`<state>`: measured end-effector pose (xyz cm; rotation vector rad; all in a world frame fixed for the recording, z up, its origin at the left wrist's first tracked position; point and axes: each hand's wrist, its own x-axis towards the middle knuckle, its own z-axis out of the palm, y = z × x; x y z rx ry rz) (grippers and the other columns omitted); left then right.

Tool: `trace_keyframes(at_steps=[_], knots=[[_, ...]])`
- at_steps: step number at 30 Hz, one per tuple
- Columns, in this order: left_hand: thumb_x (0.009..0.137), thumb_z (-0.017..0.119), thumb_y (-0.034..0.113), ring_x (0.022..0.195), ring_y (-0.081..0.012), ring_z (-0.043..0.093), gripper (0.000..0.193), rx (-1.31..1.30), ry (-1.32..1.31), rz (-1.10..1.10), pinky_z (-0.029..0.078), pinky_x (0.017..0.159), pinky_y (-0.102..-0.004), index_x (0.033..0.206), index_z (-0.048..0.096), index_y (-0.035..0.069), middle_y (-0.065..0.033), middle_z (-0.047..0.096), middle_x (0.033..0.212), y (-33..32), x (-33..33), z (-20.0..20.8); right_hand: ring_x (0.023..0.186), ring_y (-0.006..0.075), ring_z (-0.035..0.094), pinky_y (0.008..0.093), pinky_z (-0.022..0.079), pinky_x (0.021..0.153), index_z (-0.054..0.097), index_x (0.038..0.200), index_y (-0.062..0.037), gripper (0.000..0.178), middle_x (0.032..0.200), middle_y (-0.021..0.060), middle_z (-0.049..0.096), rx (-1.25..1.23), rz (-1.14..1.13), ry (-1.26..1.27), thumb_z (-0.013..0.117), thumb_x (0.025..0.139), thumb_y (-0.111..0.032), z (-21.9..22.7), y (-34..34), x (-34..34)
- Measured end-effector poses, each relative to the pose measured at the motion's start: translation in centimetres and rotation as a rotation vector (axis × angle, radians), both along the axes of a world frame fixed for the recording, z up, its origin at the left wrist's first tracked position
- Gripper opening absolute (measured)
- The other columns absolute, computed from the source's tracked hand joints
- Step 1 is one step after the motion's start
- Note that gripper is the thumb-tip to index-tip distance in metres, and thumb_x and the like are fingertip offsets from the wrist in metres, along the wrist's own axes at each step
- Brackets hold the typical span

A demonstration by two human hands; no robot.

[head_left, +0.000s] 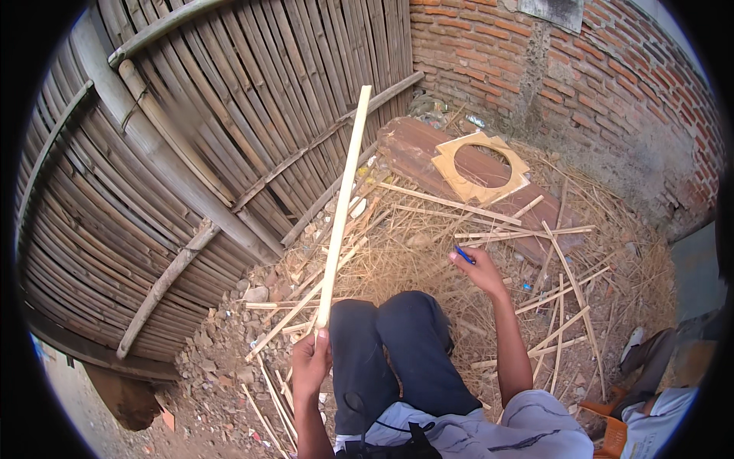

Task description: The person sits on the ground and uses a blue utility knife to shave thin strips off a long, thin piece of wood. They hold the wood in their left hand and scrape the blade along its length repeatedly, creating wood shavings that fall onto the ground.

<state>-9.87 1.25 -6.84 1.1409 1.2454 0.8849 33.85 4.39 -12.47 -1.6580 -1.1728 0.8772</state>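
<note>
My left hand is closed round the lower end of a long, pale bamboo strip. The strip rises steeply past my left knee, its top leaning a little right in front of the bamboo fence. My right hand is held out beyond my right knee, its fingers closed on a small blue tool. Whether that is a cutter or a pen is too small to tell. Beneath the right hand lie dry straw and loose pale strips.
A bamboo fence stands at the left and a brick wall at the back right. A brown board carries a tan frame with a round hole. Stones litter the left ground. Another person's leg shows at lower right.
</note>
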Motion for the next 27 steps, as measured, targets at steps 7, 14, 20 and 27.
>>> trace_keyframes(at_steps=[7, 14, 20, 27], knots=[[0.116, 0.055, 0.043, 0.047, -0.0041, 0.041, 0.051, -0.026, -0.126, -0.210, 0.029, 0.042, -0.0223, 0.078, 0.058, 0.010, 0.0017, 0.051, 0.061, 0.1, 3.8, 1.9, 0.063, 0.0043, 0.046, 0.0254, 0.036, 0.058, 0.077, 0.112, -0.0038, 0.036, 0.074, -0.0041, 0.060, 0.244, 0.000, 0.005, 0.073, 0.104, -0.039, 6.6, -0.4, -5.4], [0.116, 0.053, 0.041, 0.048, -0.0045, 0.044, 0.050, -0.072, -0.150, -0.353, 0.032, 0.044, -0.0227, 0.083, 0.064, 0.005, 0.0002, 0.054, 0.067, -0.6, 5.3, 3.7, 0.103, 0.0122, 0.069, 0.0301, 0.054, 0.095, 0.071, 0.137, 0.0003, 0.048, 0.105, 0.0059, 0.077, 0.363, 0.168, 0.418, 0.076, 0.103, -0.032, 12.3, -2.5, -10.3], [0.114, 0.061, 0.029, 0.053, -0.0056, 0.052, 0.033, 0.066, -0.108, -0.399, 0.039, 0.048, -0.0235, 0.096, 0.066, 0.002, 0.0000, 0.057, 0.070, -0.2, 5.7, 3.1, 0.111, 0.0137, 0.071, 0.0325, 0.056, 0.099, 0.071, 0.136, 0.0044, 0.045, 0.121, 0.0107, 0.078, 0.370, 0.225, 0.401, 0.079, 0.102, -0.024, 12.0, -1.6, -11.9], [0.112, 0.064, 0.016, 0.058, -0.0081, 0.060, 0.017, 0.174, -0.134, -0.313, 0.046, 0.052, -0.0247, 0.116, 0.069, 0.000, -0.0016, 0.064, 0.077, 1.1, 8.6, 5.1, 0.103, 0.0136, 0.075, 0.0305, 0.059, 0.092, 0.075, 0.131, 0.0029, 0.041, 0.112, 0.0094, 0.081, 0.313, 0.172, 0.428, 0.081, 0.101, -0.024, 10.3, -1.9, -11.9]])
